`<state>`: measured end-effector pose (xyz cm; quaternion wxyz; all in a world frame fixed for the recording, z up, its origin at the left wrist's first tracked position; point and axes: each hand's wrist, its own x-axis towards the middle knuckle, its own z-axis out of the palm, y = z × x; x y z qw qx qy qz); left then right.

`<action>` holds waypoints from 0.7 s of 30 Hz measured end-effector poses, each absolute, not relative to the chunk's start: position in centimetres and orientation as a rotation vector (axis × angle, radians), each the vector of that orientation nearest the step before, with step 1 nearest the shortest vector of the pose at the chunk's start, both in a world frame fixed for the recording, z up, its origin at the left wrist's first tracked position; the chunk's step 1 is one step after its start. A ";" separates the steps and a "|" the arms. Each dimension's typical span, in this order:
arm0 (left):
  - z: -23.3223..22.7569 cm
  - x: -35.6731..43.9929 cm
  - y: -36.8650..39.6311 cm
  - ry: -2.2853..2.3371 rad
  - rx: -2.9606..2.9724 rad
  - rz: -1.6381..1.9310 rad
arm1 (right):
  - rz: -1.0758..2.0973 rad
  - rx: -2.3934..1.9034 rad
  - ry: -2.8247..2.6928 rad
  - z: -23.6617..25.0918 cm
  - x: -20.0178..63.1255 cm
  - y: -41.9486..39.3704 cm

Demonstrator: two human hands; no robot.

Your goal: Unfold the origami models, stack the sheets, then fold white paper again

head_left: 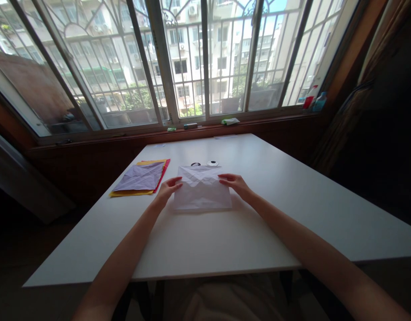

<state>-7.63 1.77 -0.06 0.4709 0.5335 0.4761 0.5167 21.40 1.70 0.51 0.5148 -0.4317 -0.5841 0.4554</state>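
Both forearms reach in over the white table (pixel 225 240), and the left hand (pixel 167 189) and right hand (pixel 235 183) each pinch a side edge of the creased white paper (pixel 202 192), which lies flat mid-table (fingertips on top, thumbs at the edge). Just past the paper sit two googly eyes (pixel 204 163), with a stack of coloured sheets (pixel 141 178) off to the left, purple on top. Furthest back the window sill (pixel 205 127) holds small bits and two bottles (pixel 314 100) at the right.

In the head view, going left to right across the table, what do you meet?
Stack of coloured paper sheets → left hand → creased white paper → right hand. Both hands touch the white paper's edges on the white table.
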 end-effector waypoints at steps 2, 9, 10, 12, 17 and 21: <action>0.0 -7.7 1.8 1.138 1.337 1.279 | 1.120 -0.996 -1.459 0.8 21.6 1.6; 1.2 -7.0 1.2 1.310 1.394 1.404 | 0.958 -0.997 -1.438 0.9 21.5 2.1; 1.3 -6.9 1.2 1.325 1.396 1.420 | 0.930 -0.997 -1.427 0.9 21.4 2.2; 1.5 -6.7 1.1 1.360 1.430 1.453 | 0.867 -0.997 -1.423 1.0 21.4 2.2; 1.5 -6.7 1.0 1.383 1.655 1.553 | 0.512 -1.093 -1.578 1.5 21.5 1.4; 1.8 -6.8 0.7 1.410 1.834 1.619 | 0.164 -1.187 -1.635 2.2 21.5 0.5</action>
